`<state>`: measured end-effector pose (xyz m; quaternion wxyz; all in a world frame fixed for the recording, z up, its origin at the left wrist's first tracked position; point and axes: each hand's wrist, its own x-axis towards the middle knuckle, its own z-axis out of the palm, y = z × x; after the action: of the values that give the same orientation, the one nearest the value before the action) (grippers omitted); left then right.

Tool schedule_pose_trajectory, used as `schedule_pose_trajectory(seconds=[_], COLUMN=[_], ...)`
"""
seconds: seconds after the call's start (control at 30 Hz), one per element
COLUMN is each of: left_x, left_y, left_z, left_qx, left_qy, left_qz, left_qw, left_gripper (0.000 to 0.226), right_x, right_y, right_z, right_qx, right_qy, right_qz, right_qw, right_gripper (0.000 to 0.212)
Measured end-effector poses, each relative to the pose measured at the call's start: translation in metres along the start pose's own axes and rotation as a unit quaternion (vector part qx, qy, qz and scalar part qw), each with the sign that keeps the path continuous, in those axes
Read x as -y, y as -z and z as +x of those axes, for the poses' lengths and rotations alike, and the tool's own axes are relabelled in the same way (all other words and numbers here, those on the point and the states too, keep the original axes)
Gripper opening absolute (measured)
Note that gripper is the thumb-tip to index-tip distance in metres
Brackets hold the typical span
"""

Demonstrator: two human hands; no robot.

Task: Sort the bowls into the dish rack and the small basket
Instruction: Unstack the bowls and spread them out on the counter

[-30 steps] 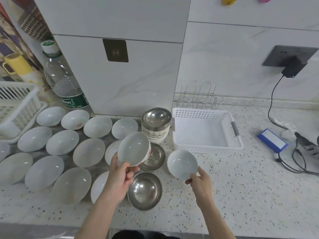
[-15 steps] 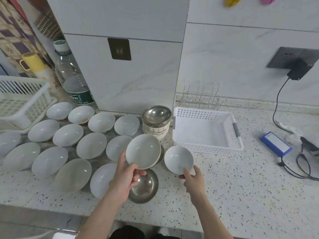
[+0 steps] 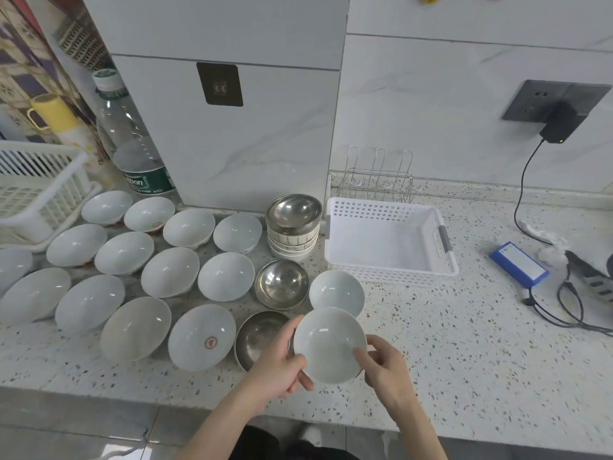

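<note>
Speckled counter [image 3: 464,343] crowded with bowls: both hands, left hand [image 3: 277,366] and right hand [image 3: 386,368], grip one white bowl [image 3: 328,343] by its rim, near the small basket [image 3: 388,273]; carry it level, lower gently inside.

I see a white surface [image 3: 464,353] speckled with dark flecks. Most bowls are plain white; one near the front edge [image 3: 201,336] carries a red round mark inside. Three bowls are silver steel. The small basket [image 3: 388,240] is white with grey handles, beside a blue box [image 3: 518,264].
</note>
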<state>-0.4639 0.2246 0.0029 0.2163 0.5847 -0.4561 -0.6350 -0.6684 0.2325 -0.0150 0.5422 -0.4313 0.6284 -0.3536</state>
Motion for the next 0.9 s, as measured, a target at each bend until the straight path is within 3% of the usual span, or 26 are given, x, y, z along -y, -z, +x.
schedule_pose_trajectory(seconds=[0.17, 0.5, 0.57, 0.9], left_x=[0.013, 0.028, 0.024, 0.026], left_y=[-0.008, -0.017, -0.018, -0.017], left_z=[0.001, 0.004, 0.005, 0.014], left_qx=[0.018, -0.009, -0.004, 0.011], left_qy=[-0.009, -0.031, -0.046, -0.042], left_qz=[0.054, 0.249, 0.255, 0.297], left_qw=[0.998, 0.968, 0.966, 0.954], left_gripper=[0.073, 0.088, 0.085, 0.114], right_x=[-0.013, -0.029, -0.031, -0.032], right_y=[0.005, 0.000, 0.000, 0.002], right_z=[0.002, 0.000, 0.001, 0.008], right_qx=[0.001, 0.020, 0.024, 0.045], right_qy=[-0.026, -0.045, -0.045, -0.050], right_qz=[-0.086, -0.146, -0.154, -0.173], right_qw=[0.996, 0.988, 0.987, 0.983], right_gripper=[0.019, 0.021, 0.019, 0.022])
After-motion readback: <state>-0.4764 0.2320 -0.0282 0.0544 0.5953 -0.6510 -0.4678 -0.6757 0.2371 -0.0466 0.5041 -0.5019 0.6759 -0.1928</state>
